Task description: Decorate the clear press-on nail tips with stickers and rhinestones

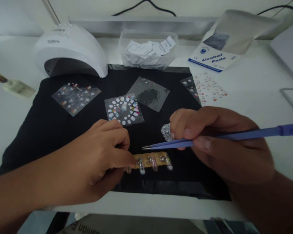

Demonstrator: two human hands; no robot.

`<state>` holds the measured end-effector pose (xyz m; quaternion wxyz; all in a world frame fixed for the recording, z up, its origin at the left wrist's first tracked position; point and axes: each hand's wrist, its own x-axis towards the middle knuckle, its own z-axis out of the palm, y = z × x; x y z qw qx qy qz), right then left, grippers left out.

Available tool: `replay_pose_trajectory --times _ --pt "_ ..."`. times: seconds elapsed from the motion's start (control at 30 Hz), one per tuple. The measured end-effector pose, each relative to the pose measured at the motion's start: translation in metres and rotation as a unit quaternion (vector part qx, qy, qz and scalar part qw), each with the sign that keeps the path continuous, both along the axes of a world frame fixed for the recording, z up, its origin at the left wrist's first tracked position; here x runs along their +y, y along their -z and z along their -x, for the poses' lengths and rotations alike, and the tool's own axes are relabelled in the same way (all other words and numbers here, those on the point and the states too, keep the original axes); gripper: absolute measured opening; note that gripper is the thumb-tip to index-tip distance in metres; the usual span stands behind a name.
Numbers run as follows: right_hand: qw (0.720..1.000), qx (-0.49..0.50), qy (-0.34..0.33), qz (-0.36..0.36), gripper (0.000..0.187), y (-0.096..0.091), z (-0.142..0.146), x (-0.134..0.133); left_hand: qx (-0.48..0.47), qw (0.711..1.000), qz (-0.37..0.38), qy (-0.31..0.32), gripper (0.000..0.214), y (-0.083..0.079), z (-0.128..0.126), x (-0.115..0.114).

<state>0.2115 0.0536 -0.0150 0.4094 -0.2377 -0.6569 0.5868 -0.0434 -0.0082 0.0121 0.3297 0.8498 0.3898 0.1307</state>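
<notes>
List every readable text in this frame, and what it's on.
"Alcohol Pads": white-and-blue box
"CE": same box
"Pad": white sachets
"ashion E", upside down, cut off: grey item at the bottom
Too blurred: print on white lamp, small bottle

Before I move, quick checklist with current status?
1. Strip held: ok, left hand has the gold strip by its left end.
2. Tweezers secured: ok, right hand grips the purple tweezers.
3. Tips carrying anything: cannot tell, too small.
4. All nail tips fully visible: not ok, left hand partly covers the leftmost.
5. White-dotted sticker sheet uncovered: ok, on the black mat.
</notes>
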Motion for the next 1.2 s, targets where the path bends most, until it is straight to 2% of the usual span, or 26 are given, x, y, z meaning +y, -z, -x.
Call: replay_pose_trajectory --times 0.23,0.4,0.5,0.57,0.7,0.77,0.93,1.03,1.2 --pt "1.000 0.010 0.003 0.004 0.007 0.004 0.000 0.003 0.013 1.000 0.002 -0.005 0.033 0.002 0.000 0.003" --pt "1.000 0.031 0.004 0.001 0.008 0.001 0.005 0.008 -0.032 0.999 0.003 -0.016 0.030 0.002 0.001 0.002" --pt "0.999 0.052 0.011 -0.001 0.007 -0.003 0.006 0.011 -0.086 0.994 -0.027 -0.067 0.027 0.001 0.008 0.004" --pt "0.998 0.068 0.016 0.005 0.006 -0.004 0.006 0.013 -0.087 0.986 -0.068 -0.121 0.022 0.002 0.014 0.009" --pt "0.995 0.095 0.030 0.011 0.008 -0.004 0.006 0.015 -0.008 0.963 -0.175 -0.206 0.009 0.013 0.025 0.026" --pt "0.993 0.109 0.043 0.003 0.009 -0.003 0.007 0.015 0.023 0.951 -0.200 -0.237 0.004 0.018 0.028 0.035" --pt "0.989 0.126 0.075 0.000 0.009 -0.002 0.009 0.017 0.104 0.937 -0.185 -0.278 0.024 0.027 0.029 0.045" --pt "0.987 0.125 0.100 0.004 0.012 -0.003 0.008 0.017 0.144 0.932 -0.174 -0.284 0.039 0.031 0.023 0.044" --pt "0.986 0.112 0.126 0.017 0.006 -0.002 0.008 0.015 0.212 0.914 -0.172 -0.302 0.069 0.036 0.009 0.040"
